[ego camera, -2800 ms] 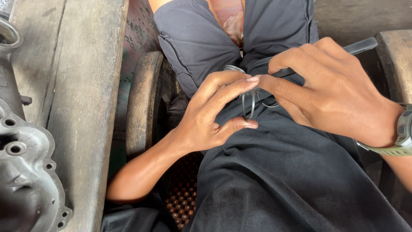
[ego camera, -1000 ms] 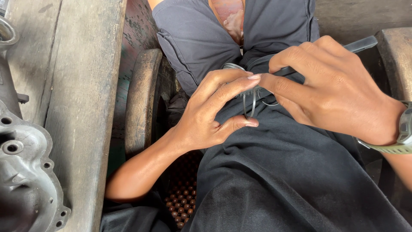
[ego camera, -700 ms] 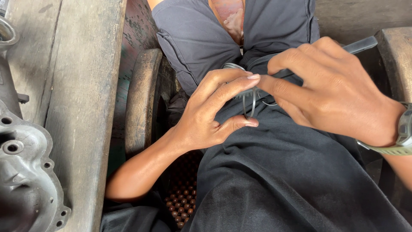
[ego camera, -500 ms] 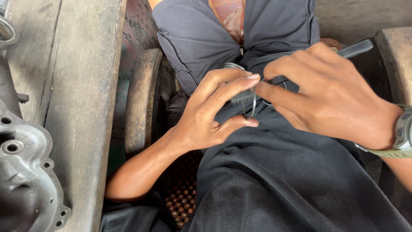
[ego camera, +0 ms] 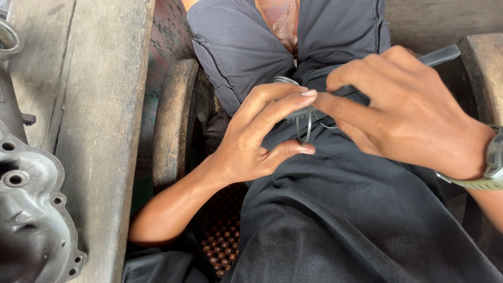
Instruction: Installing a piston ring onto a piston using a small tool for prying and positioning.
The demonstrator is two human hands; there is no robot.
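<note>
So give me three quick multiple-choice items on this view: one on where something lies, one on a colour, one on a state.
1. Where is the grey metal casing?
A. On the lap
B. On the wooden bench at lower left
C. In the right hand

2. What colour is the watch strap on the right wrist?
A. Olive green
B. Red
C. White

3. How is the thin metal ring held?
A. Lying free on the bench
B. Hanging from the watch
C. Pinched between the left hand and the right hand

Answers: 1 B, the casing sits on the bench planks. 2 A, the strap looks olive. 3 C, fingertips of both hands meet at the ring.
</note>
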